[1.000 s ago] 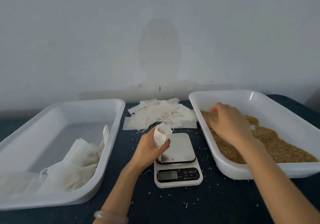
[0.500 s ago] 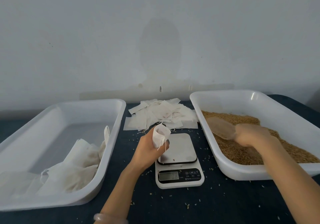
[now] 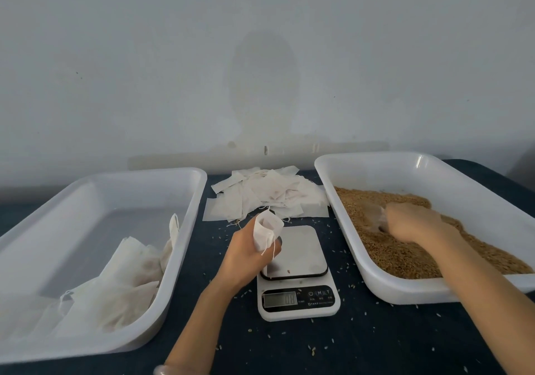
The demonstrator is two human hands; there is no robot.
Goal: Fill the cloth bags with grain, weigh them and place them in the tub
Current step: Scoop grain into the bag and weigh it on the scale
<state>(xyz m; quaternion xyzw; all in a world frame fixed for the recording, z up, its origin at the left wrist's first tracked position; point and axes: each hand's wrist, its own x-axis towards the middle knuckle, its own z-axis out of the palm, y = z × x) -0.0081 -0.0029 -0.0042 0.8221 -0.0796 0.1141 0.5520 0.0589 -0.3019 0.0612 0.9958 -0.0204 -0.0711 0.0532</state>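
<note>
Head view: bag held open by scale, scoop in grain

Left hand (image 3: 246, 256) grips one small white bag (image 3: 267, 229) round its lower half. The mouth faces up and gapes, just above the scale's (image 3: 295, 270) left rear corner. Bag looks empty or near empty, and a drawstring dangles over the fingers.

Right hand (image 3: 411, 222) is well right of the scale, down in the grain (image 3: 405, 253) of the right tub (image 3: 376, 169). Its fingers curl round what looks like a pale scoop (image 3: 372, 215), blurred and half buried.

Left tub (image 3: 185, 229), left of the scale, holds filled bags (image 3: 124, 282) at its near end. Pile (image 3: 266, 195) of flat empty bags lies just behind the scale. Stray kernels dot the dark table (image 3: 376, 340) around the scale.

Handling, as a guess:
- Bag is thin, limp cloth and nearly weightless now, so it will collapse unless the mouth is kept open.
- Best hold is around the body below the rim, thumb and fingers spreading the opening, as it is held here.
- Once loaded it should turn saggy and bottom-heavy, so support it from below and close it by the string.
- Grain is loose, pours freely and bounces, so expect spill if the scoop tips from high up or off the mouth.
- Cloth gives decent friction, so slip is unlikely.
</note>
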